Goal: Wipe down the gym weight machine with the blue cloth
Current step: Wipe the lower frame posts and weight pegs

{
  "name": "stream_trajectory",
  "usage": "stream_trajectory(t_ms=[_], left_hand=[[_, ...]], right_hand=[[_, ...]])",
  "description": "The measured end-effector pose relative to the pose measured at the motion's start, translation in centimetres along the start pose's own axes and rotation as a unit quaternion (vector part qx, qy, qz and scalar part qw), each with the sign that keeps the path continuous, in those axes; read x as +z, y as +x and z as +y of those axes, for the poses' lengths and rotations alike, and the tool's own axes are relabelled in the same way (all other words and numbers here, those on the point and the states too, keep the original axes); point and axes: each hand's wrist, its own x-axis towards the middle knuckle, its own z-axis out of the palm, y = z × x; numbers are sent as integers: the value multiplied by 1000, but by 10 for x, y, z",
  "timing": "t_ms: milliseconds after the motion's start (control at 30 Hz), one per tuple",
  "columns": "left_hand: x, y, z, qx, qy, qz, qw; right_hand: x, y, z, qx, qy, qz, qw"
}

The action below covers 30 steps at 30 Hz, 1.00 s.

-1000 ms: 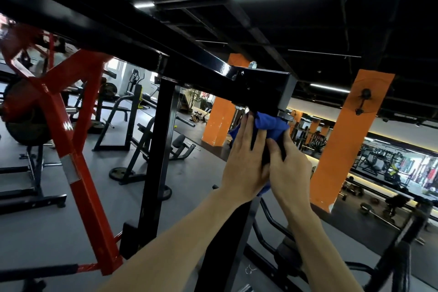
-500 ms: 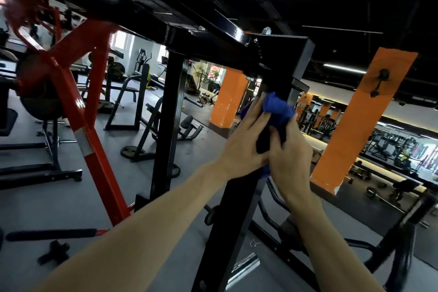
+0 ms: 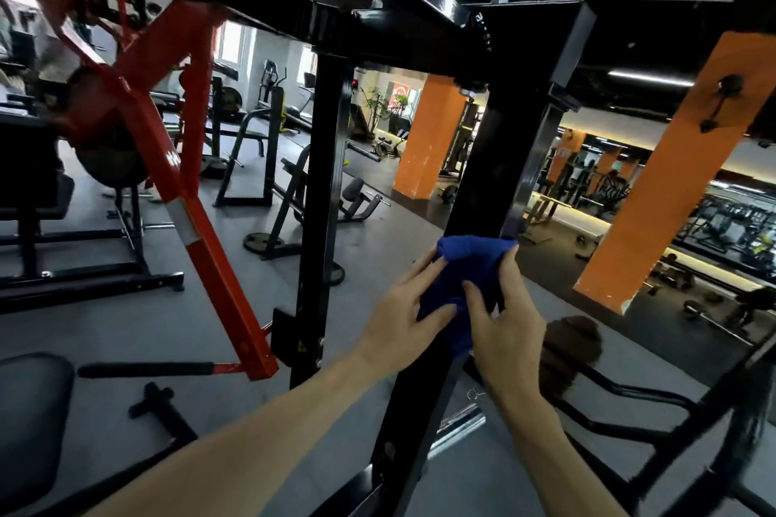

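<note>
Blue cloth on black steel upright, held by both hands.
Crumpled blue cloth (image 3: 464, 277) wraps the black steel upright post (image 3: 499, 164); left hand (image 3: 403, 319) and right hand (image 3: 506, 327) grip it from either side, fingers curled.

**Gym floor: items resting on it**

Grey floor (image 3: 378, 231), matte. Landmark: near orange pillar (image 3: 432, 134), standing on the floor. Left of the pillar: black bench frame (image 3: 289, 197) and a loose weight plate (image 3: 262, 241). Just right of the pillar's base: a dumbbell (image 3: 448, 193).
</note>
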Motion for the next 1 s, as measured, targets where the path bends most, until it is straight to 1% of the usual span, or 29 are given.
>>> stream_trajectory(t_ms=[67, 167, 233, 300, 467, 567, 700, 800, 867, 1000], left_hand=[[-3, 14, 16, -36, -55, 12, 998], [-7, 56, 42, -72, -92, 51, 992], [-10, 73, 46, -93, -148, 54, 983], [-10, 73, 34, -102, -178, 54, 977], [-1, 36, 3, -115, -141, 95, 979], [4, 9, -14, -128, -98, 115, 980], [13, -46, -39, -175, -26, 74, 981], [14, -70, -34, -204, -10, 45, 978], [11, -62, -21, -216, -10, 50, 975], [8, -13, 11, -202, -73, 103, 971]], right_hand=[[-4, 10, -7, -2, 2, 7, 1000], [-15, 45, -26, -25, 16, 46, 999], [-19, 59, -32, -38, 13, 74, 996], [-12, 59, -30, -33, 19, 84, 996], [12, 41, -3, -24, 4, 98, 995], [23, 7, 6, 1, -9, 94, 996], [39, -63, 22, 55, -10, 38, 998], [40, -97, 30, 81, -7, -15, 997], [33, -95, 30, 83, -16, -22, 996], [13, -38, 9, 39, -39, 35, 998]])
